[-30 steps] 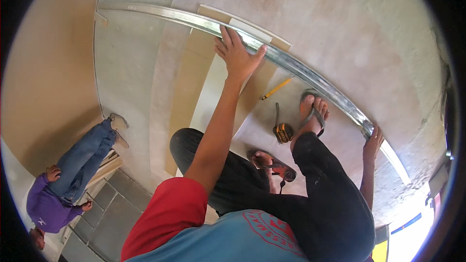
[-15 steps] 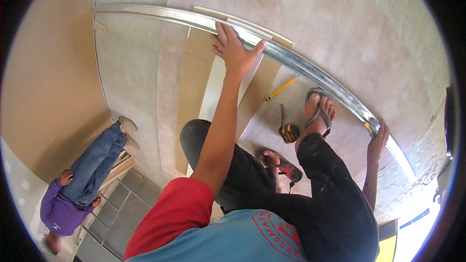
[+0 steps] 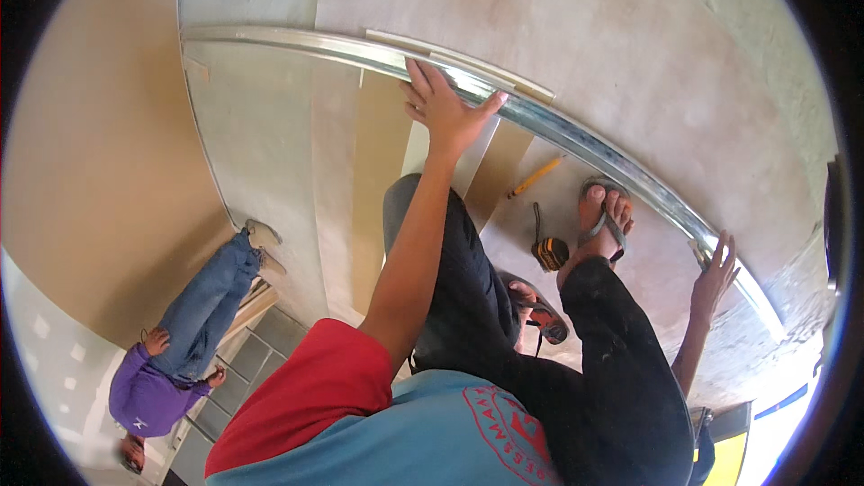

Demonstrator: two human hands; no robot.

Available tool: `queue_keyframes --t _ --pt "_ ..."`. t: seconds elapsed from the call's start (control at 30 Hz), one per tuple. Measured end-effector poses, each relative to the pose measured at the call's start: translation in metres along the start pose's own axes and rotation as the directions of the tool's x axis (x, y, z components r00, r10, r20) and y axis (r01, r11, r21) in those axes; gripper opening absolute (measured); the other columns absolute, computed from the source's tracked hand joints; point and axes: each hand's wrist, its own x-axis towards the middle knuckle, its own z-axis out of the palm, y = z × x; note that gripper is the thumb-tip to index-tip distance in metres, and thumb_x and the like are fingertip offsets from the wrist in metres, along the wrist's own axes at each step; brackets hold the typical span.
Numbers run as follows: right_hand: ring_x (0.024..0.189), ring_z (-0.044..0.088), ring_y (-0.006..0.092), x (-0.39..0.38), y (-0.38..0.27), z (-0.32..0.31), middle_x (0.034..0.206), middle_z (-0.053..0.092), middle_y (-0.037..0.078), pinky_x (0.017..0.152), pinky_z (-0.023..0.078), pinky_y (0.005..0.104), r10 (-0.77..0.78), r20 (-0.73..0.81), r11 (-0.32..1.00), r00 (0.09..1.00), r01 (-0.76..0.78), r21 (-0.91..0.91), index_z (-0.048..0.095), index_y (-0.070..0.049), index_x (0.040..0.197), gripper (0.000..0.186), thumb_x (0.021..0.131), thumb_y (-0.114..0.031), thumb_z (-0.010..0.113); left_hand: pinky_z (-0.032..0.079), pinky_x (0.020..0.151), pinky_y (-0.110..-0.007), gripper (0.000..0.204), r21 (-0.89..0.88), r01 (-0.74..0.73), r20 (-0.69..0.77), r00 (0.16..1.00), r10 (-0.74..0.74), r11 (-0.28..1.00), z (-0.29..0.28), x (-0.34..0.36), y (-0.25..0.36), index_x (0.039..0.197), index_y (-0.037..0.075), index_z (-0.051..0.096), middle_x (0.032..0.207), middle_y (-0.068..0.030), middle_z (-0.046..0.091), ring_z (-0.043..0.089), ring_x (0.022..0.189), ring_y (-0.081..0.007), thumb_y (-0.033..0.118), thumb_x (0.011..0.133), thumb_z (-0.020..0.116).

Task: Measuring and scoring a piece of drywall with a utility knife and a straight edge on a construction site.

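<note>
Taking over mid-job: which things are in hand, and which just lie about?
In hand: long silver metal channel, under left hand and right hand.
Lying about: yellow pencil, black-and-yellow tape measure, pale flat boards.

No package, sign or screen is visible. The only label-like thing is a round red printed emblem (image 3: 506, 427) on the light blue chest of the person's own shirt, at the lower edge of the view, near the red sleeve (image 3: 306, 387). It is partly cut off.
</note>
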Motion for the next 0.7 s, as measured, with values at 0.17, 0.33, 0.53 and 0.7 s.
queue_keyframes --t 0.17,0.33,0.53,0.7 --pt "0.119 0.056 0.0321 0.002 -0.044 -0.055 0.13 0.056 0.014 0.095 0.048 0.0436 -0.019 0.081 0.931 0.997 -0.012 0.365 0.049 -0.017 0.14 0.064 0.083 0.012 0.051 -0.002 0.112 -0.065 0.139 -0.026 0.017 0.016 1.0 -0.017 1.0 -0.002 0.001 0.001 0.149 -0.01 0.002 0.159 -0.0242 -0.01 -0.01 0.144 -0.0512 0.061 0.062 0.082" --pt "0.086 0.066 0.0308 0.025 -0.143 -0.059 0.103 0.061 0.013 0.073 0.054 0.0408 -0.293 -0.134 0.871 0.947 0.322 0.372 0.057 -0.013 0.13 0.064 0.069 0.0 0.074 0.0 0.111 -0.067 0.137 -0.004 0.013 0.014 1.0 -0.013 1.0 -0.003 0.0 0.004 0.149 -0.009 0.003 0.159 -0.0223 -0.008 -0.008 0.143 -0.0528 0.058 0.062 0.083" --pt "0.075 0.061 0.0235 0.041 -0.197 -0.063 0.112 0.055 0.008 0.068 0.053 0.0387 -0.47 -0.18 0.786 0.864 0.503 0.359 0.058 -0.011 0.13 0.069 0.066 -0.01 0.082 0.002 0.111 -0.069 0.134 0.002 0.001 -0.003 1.0 -0.001 1.0 -0.004 0.0 0.004 0.149 -0.009 0.003 0.16 -0.0211 -0.006 -0.005 0.142 -0.0547 0.056 0.062 0.083" --pt "0.081 0.062 0.0267 0.046 -0.198 -0.067 0.112 0.055 0.01 0.071 0.053 0.0397 -0.503 -0.211 0.764 0.839 0.545 0.346 0.055 -0.01 0.133 0.067 0.072 -0.017 0.081 0.001 0.112 -0.065 0.139 0.044 0.037 0.042 0.998 -0.039 0.998 -0.002 0.002 0.003 0.149 -0.01 0.001 0.159 -0.0241 -0.01 -0.009 0.143 -0.0522 0.063 0.062 0.081"
